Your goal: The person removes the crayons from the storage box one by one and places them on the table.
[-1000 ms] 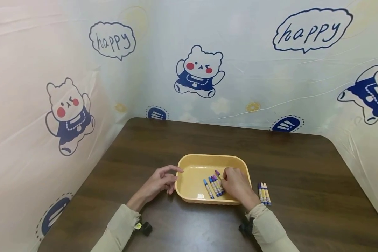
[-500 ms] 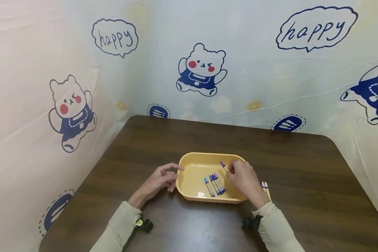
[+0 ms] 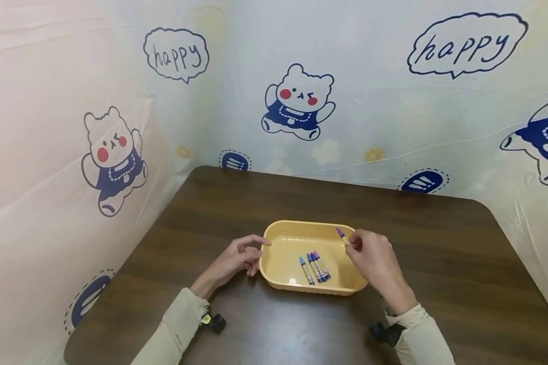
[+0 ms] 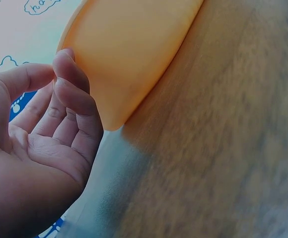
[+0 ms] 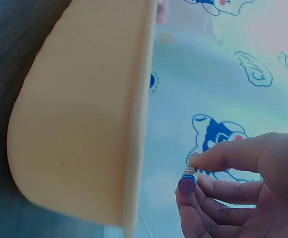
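My right hand (image 3: pixel 375 258) pinches a purple crayon (image 3: pixel 341 235) between thumb and fingers above the right end of a yellow plastic tray (image 3: pixel 283 289). In the right wrist view the crayon's purple end (image 5: pixel 187 185) points at the camera, higher than the tray rim (image 5: pixel 136 124). Several crayons (image 3: pixel 316 268) with blue and purple tips lie inside the tray, one slightly apart from the rest. My left hand (image 3: pixel 237 257) grips the tray's left rim, index finger reaching over the edge. In the left wrist view its fingers (image 4: pixel 77 99) curl at the tray wall (image 4: pixel 129 54).
The tray stands on a dark brown wooden table (image 3: pixel 228 203). Behind and beside it hangs a pale sheet (image 3: pixel 370 101) printed with bears and "happy" bubbles. The crayons seen earlier on the table to the right are hidden behind my right hand and wrist.
My right hand has lifted the purple crayon out of the tray's inside and moved right and up with it. The left hand stays at the rim. The head view has shifted slightly.
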Tool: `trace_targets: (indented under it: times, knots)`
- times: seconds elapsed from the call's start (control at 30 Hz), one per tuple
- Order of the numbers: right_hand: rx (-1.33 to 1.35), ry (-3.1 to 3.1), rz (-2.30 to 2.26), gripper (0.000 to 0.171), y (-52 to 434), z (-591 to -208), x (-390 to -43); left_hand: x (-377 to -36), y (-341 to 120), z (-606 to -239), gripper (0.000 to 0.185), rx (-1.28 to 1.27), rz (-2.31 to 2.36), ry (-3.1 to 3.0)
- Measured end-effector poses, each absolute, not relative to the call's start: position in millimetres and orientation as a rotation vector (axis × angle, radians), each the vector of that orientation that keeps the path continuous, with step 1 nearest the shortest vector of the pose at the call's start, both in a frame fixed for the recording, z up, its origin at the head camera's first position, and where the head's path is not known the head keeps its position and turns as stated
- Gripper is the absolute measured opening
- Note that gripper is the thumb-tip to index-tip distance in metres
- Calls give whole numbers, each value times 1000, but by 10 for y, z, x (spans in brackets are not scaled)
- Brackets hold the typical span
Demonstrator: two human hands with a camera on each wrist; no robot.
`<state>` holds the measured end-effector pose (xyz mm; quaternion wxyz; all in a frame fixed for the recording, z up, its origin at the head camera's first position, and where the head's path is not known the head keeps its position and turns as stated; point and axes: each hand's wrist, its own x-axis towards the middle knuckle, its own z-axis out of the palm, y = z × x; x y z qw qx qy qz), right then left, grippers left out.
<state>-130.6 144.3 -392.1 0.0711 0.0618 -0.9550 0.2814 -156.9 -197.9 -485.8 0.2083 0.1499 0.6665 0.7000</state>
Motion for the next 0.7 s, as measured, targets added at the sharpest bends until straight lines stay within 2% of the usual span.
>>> trace_targets:
  times: [0.3, 0.7]
  knots:
    - [87, -2737, 913, 10, 1700, -3912, -1114, -1557, -1989, -4848, 34, 406, 1946, 1864]
    - [-194, -2632, 934, 11, 2168, -4055, -881, -1554, -1969, -4852, 36, 403, 1955, 1840]
